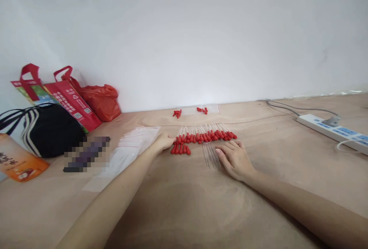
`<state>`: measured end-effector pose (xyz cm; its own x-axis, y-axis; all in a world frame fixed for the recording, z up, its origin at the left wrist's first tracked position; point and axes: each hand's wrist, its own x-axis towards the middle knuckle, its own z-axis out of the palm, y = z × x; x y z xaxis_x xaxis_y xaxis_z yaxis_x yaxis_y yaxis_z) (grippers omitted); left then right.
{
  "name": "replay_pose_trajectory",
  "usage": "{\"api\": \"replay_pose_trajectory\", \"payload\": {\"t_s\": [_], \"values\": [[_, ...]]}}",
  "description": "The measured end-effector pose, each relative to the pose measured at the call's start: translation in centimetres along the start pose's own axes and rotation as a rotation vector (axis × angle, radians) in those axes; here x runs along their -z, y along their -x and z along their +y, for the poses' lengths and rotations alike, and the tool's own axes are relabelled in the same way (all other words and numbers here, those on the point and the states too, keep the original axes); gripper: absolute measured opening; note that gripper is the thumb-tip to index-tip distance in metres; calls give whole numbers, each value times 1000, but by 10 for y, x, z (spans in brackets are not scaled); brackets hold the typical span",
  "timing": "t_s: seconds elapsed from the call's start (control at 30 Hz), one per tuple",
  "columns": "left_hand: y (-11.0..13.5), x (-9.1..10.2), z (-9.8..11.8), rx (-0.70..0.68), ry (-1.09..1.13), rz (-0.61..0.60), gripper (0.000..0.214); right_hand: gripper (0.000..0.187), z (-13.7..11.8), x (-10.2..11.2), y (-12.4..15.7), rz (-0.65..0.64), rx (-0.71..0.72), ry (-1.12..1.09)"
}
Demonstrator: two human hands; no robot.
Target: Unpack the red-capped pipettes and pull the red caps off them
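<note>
Row of red-bulbed droppers [205, 137] lies mid-table [184, 210], just far of both hands. Left hand [163, 141] curled at the row's left end, touching bulbs; pinch not discernible. Right hand [234, 159] flat, fingers together, resting on bare glass tubes [209, 157]. Risk: palm pressure could crack or roll the thin tubes, scattering the row

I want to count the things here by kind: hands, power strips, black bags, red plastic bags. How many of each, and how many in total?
Hands: 2, left hand and right hand
Power strip: 1
Black striped bag: 1
Red plastic bag: 1
Total: 5
</note>
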<state>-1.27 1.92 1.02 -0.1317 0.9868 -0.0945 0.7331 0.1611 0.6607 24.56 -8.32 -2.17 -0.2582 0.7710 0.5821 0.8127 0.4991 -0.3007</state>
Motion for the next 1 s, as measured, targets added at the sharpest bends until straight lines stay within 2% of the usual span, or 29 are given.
{"api": "replay_pose_trajectory", "payload": {"t_s": [0.1,0.2,0.27,0.3,0.37,0.43,0.5,0.57,0.73,0.87,1.0], "values": [[7,8,3,-44,-115,68,28,30,0,0,0,31,-30,-9],[25,20,6,-149,-175,193,16,30,3,-2,-1,90,-78,-51],[43,22,6,-303,-200,245,11,29,7,-3,-2,157,-98,-114],[52,20,6,-425,-218,251,12,31,9,-2,-2,206,-100,-141],[70,12,4,-668,-253,205,15,42,12,0,-2,301,-74,-153],[84,-1,1,-851,-270,174,17,53,13,4,-1,333,4,-98],[92,-15,-1,-1000,-261,200,18,54,10,8,-1,285,118,-6],[96,-27,-3,-1115,-256,245,17,45,4,10,0,225,229,79],[100,-37,-4,-1223,-250,300,14,21,-11,7,-1,190,383,119],[101,-36,-3,-1207,-203,262,10,19,-14,1,-2,198,397,108],[97,-37,-1,-1219,-201,189,24,19,-12,-1,-1,187,397,86]]}}
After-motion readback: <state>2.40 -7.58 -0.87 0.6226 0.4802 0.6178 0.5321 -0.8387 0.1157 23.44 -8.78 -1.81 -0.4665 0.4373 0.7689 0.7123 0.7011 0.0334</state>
